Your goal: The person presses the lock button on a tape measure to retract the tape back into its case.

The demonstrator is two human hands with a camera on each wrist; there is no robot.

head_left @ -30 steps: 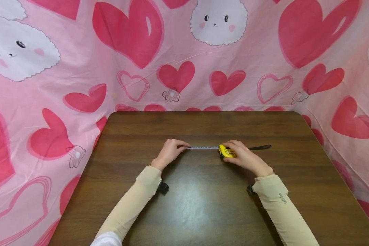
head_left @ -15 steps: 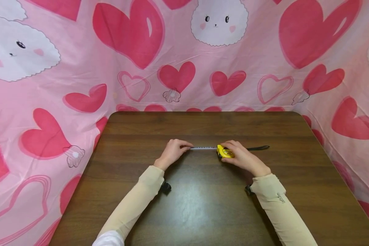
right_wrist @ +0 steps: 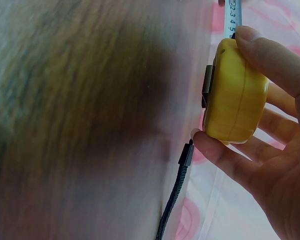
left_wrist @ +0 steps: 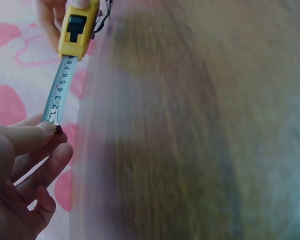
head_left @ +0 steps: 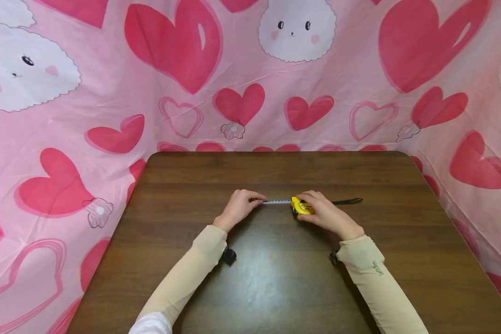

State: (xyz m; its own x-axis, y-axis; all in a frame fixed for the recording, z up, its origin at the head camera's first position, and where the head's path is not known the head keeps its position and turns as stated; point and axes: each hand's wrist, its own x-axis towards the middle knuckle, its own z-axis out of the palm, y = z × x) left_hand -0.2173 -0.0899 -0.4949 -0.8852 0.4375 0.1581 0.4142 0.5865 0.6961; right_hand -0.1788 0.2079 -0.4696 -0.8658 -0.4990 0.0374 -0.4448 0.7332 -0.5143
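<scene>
My right hand point(head_left: 328, 214) grips the yellow case of a tape measure point(head_left: 303, 207) above the middle of the table. From the case a short length of white blade point(head_left: 277, 202) with black numbers runs left. My left hand point(head_left: 239, 207) pinches the blade's end hook between thumb and fingertips. In the left wrist view the blade point(left_wrist: 61, 91) shows numbers up to about 8, and a black lock button point(left_wrist: 76, 28) sits on the case. The right wrist view shows the thumb and fingers round the yellow case point(right_wrist: 236, 95), with a black wrist strap point(right_wrist: 175, 192) hanging from it.
The brown wooden table point(head_left: 250, 287) spreads under both hands. Pink cloth with hearts point(head_left: 309, 111) hangs behind it and along both sides. Each wrist carries a small black camera, such as the left camera point(head_left: 229, 255).
The exposed blade has become shorter. My left hand has moved a little right and my right hand, with the tape measure, a little left, so they are closer together.
</scene>
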